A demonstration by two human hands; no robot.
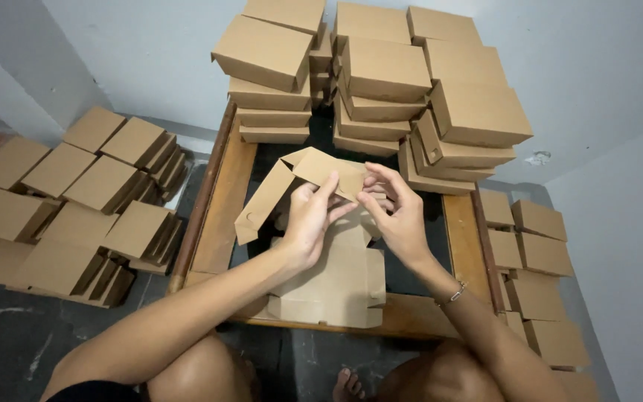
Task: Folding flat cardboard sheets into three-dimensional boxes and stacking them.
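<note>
Both hands are gripping a half-folded cardboard box (pixel 303 186) above the wooden desk (pixel 221 208). The left hand (pixel 308 219) is pinching a flap, its fingers (pixel 327 186) closed narrowly on the card. The right hand (pixel 398 216) is holding the same flap's other end, its fingers (pixel 375 195) curling tightly. Below the fingers, flat box blanks (pixel 333 286) are lying on the desk; beyond them, finished boxes (pixel 381 74) are standing stacked.

Home packing spot: stacked cardboard boxes (pixel 381 71), bare floor (pixel 16 342).
</note>
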